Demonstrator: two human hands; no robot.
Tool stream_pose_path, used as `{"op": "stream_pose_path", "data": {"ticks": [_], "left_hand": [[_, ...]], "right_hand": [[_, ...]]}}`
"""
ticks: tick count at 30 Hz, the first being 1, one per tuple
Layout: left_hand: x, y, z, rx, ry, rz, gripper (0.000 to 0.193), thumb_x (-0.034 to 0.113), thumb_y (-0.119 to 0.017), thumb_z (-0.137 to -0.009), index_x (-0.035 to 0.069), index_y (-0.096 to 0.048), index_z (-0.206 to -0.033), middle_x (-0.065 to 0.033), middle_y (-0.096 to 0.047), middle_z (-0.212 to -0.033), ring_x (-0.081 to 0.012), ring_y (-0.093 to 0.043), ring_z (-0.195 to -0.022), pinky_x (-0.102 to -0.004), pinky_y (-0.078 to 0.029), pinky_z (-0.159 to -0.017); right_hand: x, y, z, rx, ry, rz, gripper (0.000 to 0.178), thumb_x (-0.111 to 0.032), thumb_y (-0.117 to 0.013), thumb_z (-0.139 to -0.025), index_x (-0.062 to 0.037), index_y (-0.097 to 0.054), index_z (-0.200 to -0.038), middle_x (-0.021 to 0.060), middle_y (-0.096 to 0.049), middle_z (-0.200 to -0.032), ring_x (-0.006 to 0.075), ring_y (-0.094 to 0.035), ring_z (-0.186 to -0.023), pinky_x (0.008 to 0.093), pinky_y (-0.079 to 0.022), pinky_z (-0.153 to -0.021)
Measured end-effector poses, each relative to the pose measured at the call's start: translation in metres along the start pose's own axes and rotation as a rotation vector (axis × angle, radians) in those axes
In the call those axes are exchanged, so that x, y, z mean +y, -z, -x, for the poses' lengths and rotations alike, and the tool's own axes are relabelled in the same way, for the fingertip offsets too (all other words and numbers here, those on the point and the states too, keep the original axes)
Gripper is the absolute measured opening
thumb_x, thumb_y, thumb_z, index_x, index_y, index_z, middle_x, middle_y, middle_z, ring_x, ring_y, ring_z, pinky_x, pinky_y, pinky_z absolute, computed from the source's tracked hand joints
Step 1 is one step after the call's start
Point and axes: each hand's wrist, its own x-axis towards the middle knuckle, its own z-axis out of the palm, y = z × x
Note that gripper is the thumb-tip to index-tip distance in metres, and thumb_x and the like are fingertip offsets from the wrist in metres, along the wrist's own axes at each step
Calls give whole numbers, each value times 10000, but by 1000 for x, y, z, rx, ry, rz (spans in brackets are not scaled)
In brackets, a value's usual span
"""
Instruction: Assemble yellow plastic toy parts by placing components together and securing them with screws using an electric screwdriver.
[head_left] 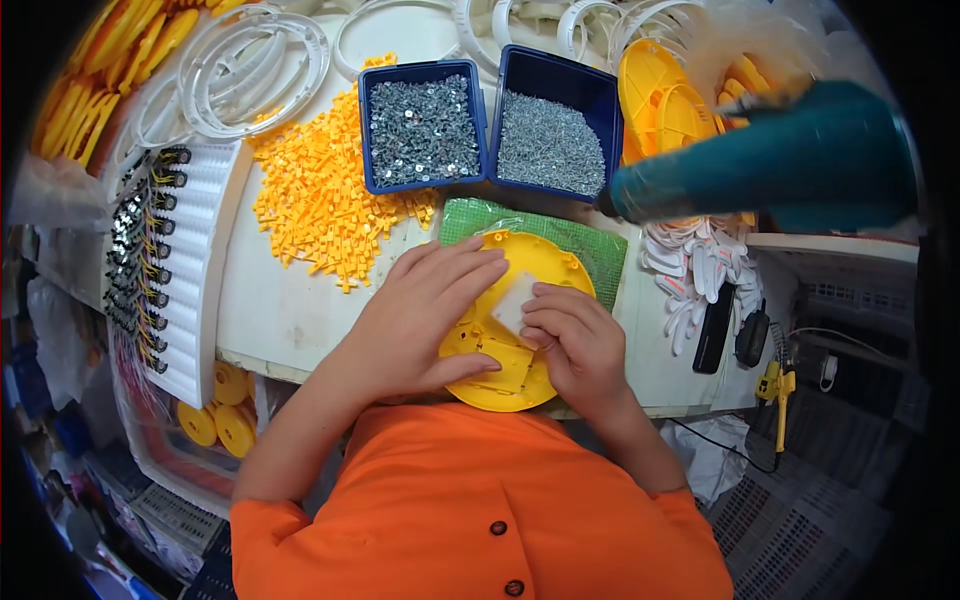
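A round yellow plastic housing (500,392) lies with its hollow, ribbed side up at the near edge of the bench, partly over a green mat (600,243). My left hand (425,310) rests across its left side, fingers stretched out and thumb apart, hiding that part of the rim. Over the middle of the housing is a small whitish, translucent flat piece (513,303). The curled fingers of my right hand (575,340) pinch its right edge; the fingertips are partly hidden.
Beyond the mat stand two blue bins, one with dark screws (420,125), one with silver screws (550,145). Small yellow parts (320,190) are heaped left, beside a white foam tray (190,260) of wired parts. A teal power tool (770,160) hangs at right above white gloves (690,270).
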Motion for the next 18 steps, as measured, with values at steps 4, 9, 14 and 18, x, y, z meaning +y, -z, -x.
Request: {"op": "stream_pose_path", "data": {"ticks": [4,9,14,18], "left_hand": [[-11,-3,-17,-101,-79,86,835,375,-835,-778,55,-475,-1460,-157,-561,-1429,-348,-527,-1332,-501,-355,-1144],[-16,-7,-19,-140,-91,52,806,349,-848,-765,68,-501,-1437,-141,-619,-1309,-344,-585,-1215,-502,-400,-1095],[-20,-11,-22,-56,-136,84,799,323,-865,-740,72,-522,-1417,-130,-641,-1216,-348,-593,-1181,-494,-425,-1059],[-19,-10,-21,-117,-132,23,762,313,-870,-728,65,-552,-1374,-131,-637,-1221,-339,-597,-1166,-471,-432,-1049]], "right_hand": [[4,-4,-1,-46,-3,-67,199,47,-754,-771,-25,-683,-942,111,-728,-981,326,-728,-1032,391,-590,-844],[9,3,-7,-153,91,-102,175,74,-729,-773,-22,-675,-910,111,-727,-997,313,-729,-1051,371,-596,-843],[18,0,-8,-207,130,-86,177,-29,-760,-797,-22,-673,-950,116,-718,-1041,295,-717,-1061,377,-586,-866],[24,-1,-8,-226,95,-201,173,30,-750,-779,-18,-687,-933,121,-730,-1006,310,-729,-1001,385,-596,-858]]}}
